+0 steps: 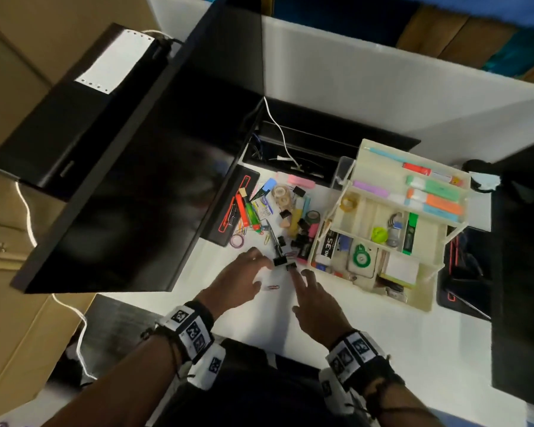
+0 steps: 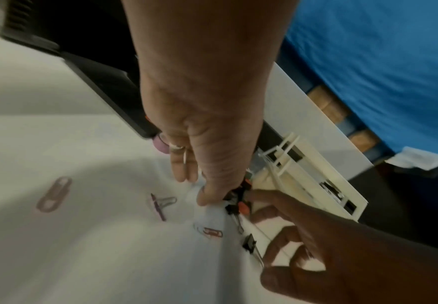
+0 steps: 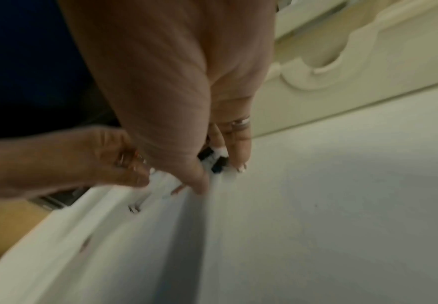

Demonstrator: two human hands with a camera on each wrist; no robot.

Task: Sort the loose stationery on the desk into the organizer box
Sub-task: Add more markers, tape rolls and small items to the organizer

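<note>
Two black binder clips lie side by side on the white desk (image 1: 383, 349), one (image 1: 279, 261) on the left and one (image 1: 291, 266) on the right. My left hand (image 1: 264, 264) reaches the left clip (image 2: 232, 197) with its thumb tip beside it and its fingers fairly straight. My right hand (image 1: 297, 277) has spread fingers, and its index tip touches the right clip. In the right wrist view this hand (image 3: 220, 174) straddles a black clip (image 3: 217, 163) between thumb and fingers, blurred. The cream organizer box (image 1: 438, 298) stands open to the right, partly filled.
A pile of loose stationery (image 1: 278, 211) lies beyond the hands: tape rolls, highlighters, more clips. Paper clips (image 2: 54, 194) (image 2: 212, 232) are scattered near my left hand. A black monitor (image 1: 121, 180) overhangs the left; a black mat (image 1: 463, 272) sits beyond the box.
</note>
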